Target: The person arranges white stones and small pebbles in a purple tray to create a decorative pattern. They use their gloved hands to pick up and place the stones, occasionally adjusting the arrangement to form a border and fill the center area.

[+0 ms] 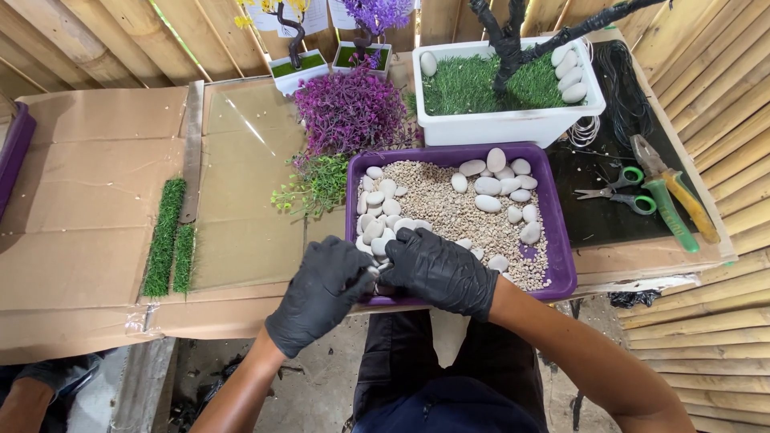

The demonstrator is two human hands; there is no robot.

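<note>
I am working both gloved hands at the near left corner of the purple tray [561, 265], over the white stones [375, 228] heaped along its left side. My left hand [321, 293] is curling at the tray's near rim, fingers narrow, seemingly pinching a stone, though I cannot tell for sure. My right hand [439, 269] is lying just beside it, fingers bent down onto the gravel [437, 204]. The stones are lying directly under and just beyond my fingertips, nearer my left.
</note>
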